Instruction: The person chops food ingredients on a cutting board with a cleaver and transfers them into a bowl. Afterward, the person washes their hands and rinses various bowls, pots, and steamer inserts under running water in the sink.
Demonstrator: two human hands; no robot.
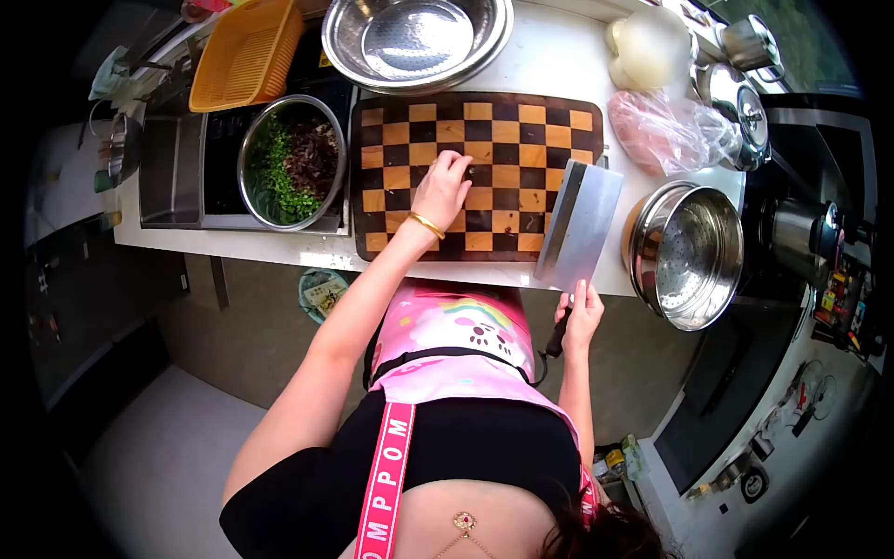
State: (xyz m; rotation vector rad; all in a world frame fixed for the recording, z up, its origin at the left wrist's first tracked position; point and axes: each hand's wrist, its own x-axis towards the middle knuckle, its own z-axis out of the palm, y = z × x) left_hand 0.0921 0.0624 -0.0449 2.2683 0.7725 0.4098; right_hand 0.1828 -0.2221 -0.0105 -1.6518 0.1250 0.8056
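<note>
My right hand (582, 317) grips the dark handle of a cleaver (585, 224). Its broad blade points away from me and overlaps the right edge of a checkered wooden cutting board (398, 133). Over the middle of the board, my left hand (442, 194) has its fingers bent and drawn together. Small dark bits lie at its fingertips, and whether the fingers hold any of them is hidden. A few more scraps are scattered on the board's right half. Left of the board stands a metal bowl (244, 177) with chopped greens (279, 168) and a dark shredded ingredient (315, 154).
Behind the board are stacked metal basins (340, 51); a yellow basket (209, 79) stands at the back left. On the right are a plastic bag of pinkish food (652, 130), a steel steamer pot (643, 252) and a lidded pot (752, 121). A sink (172, 177) lies left.
</note>
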